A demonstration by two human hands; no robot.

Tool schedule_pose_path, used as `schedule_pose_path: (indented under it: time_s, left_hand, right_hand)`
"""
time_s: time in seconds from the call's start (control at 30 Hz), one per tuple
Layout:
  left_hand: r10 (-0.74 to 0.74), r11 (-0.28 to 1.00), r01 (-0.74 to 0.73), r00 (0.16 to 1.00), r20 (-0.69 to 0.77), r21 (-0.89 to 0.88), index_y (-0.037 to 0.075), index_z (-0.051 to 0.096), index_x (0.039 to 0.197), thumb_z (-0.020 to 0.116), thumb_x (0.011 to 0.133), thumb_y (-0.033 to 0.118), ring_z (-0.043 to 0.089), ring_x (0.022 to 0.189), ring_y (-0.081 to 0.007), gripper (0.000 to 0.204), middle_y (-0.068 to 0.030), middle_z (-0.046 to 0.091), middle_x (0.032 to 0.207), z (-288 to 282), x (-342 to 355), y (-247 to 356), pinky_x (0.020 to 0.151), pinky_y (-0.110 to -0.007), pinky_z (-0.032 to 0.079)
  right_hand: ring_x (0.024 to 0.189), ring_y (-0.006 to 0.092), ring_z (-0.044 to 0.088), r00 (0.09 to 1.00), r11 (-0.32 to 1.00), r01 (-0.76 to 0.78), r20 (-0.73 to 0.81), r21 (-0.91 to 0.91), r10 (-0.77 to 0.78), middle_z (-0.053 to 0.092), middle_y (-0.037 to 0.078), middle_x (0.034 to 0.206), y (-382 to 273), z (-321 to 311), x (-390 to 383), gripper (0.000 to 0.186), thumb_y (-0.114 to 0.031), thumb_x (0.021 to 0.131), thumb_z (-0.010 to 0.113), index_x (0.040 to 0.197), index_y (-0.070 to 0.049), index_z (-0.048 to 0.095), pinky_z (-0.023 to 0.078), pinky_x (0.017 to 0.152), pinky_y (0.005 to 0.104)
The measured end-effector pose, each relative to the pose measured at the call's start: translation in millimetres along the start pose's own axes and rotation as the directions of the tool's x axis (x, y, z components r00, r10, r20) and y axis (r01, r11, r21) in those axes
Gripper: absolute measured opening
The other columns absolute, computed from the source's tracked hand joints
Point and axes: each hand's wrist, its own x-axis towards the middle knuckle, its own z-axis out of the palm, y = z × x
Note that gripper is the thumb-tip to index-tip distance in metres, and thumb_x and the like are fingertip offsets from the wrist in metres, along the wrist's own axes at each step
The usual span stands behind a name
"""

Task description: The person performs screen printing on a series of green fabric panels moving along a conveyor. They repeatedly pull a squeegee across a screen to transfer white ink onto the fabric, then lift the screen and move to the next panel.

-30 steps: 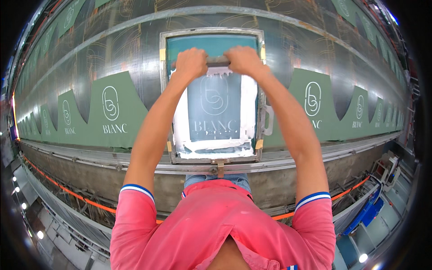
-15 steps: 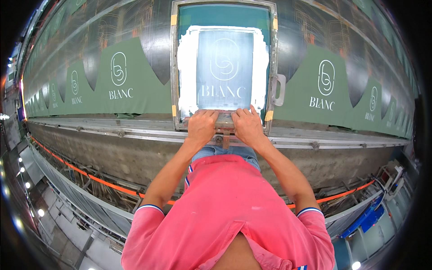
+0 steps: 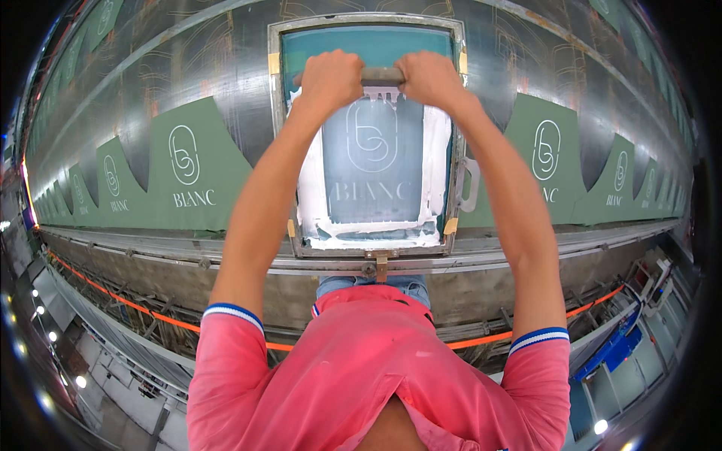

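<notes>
A screen-printing frame with a metal rim lies in front of me on a long table. Near its far end, both fists are wrapped round the ends of a squeegee: my left hand at one side, my right hand at the other. The squeegee's blade edge touches white ink streaks on the mesh. White ink borders the bluish mesh at both sides and along the near end. A looped emblem and lettering show in the mesh.
Green fabric pieces with white printed emblems lie along the table to the left; more green fabric lies to the right. A pale handle juts from the frame's right side. A metal rail runs along the near table edge, with an orange strip below.
Both hands have gone from the frame's near end to its far end with the squeegee, arms now stretched out. Ink at the near end is now uncovered.
</notes>
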Motion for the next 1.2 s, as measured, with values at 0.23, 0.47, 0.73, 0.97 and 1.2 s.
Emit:
schedule_pose_path:
  time_s: [0.23,0.47,0.73,0.97,1.2]
  left_hand:
    - [0.009,0.991,-0.017,0.998,-0.068,-0.130,0.015,0.073,0.099,0.060,0.073,0.005,0.069,0.076,-0.0291,0.031,-0.0079,0.070,0.086,63.8,-163.3,45.7,0.063,-0.042,0.054]
    - [0.037,0.982,-0.068,0.984,-0.174,-0.178,0.005,0.069,0.096,0.063,0.065,0.000,0.067,0.091,-0.0278,0.032,-0.0088,0.070,0.096,94.1,-272.5,84.3,0.076,-0.040,0.054]
    - [0.073,0.982,-0.088,0.993,-0.095,-0.168,0.006,0.070,0.099,0.063,0.065,-0.001,0.067,0.088,-0.0303,0.035,-0.0100,0.070,0.092,83.8,-270.5,81.3,0.076,-0.042,0.053]
    - [0.049,0.945,-0.126,0.967,-0.251,-0.302,0.004,0.068,0.098,0.061,0.069,0.001,0.067,0.089,-0.0302,0.030,-0.0117,0.069,0.091,72.5,-303.7,49.3,0.078,-0.042,0.052]
    - [-0.149,0.966,0.098,0.967,-0.207,-0.239,0.009,0.072,0.101,0.063,0.069,0.003,0.068,0.090,-0.0324,0.033,-0.0124,0.072,0.093,24.9,-372.6,-127.2,0.079,-0.044,0.053]
  right_hand:
    - [0.093,0.0279,0.065,0.991,0.992,0.115,-0.067,0.041,-0.113,0.064,0.009,0.087,-65.1,73.4,-146.9,0.013,-0.009,0.077,0.062,0.088,-0.008,0.068,0.037,0.108,0.0536]
    - [0.108,0.0312,0.061,0.993,0.958,0.115,-0.064,0.262,-0.101,0.064,0.015,0.108,-107.7,108.2,-252.3,0.034,-0.020,0.081,0.069,0.110,-0.002,0.065,0.037,0.108,0.0545]
    - [0.101,0.0382,0.062,0.615,0.717,-0.444,-0.399,0.537,0.680,0.067,0.021,0.107,34.4,133.2,-199.0,0.042,-0.033,0.091,0.065,0.118,0.000,0.064,0.047,0.091,0.0463]
    - [0.070,0.0151,0.059,0.619,0.609,-0.279,-0.346,0.742,0.705,0.067,0.010,0.076,-20.4,74.9,-194.3,0.029,-0.025,0.095,0.062,0.095,0.004,0.068,0.047,0.067,0.0332]
    - [0.080,0.0231,0.065,0.628,0.568,-0.185,-0.348,0.802,0.696,0.071,0.014,0.088,-194.6,139.4,-78.6,0.028,-0.024,0.096,0.062,0.099,0.002,0.069,0.050,0.076,0.0375]
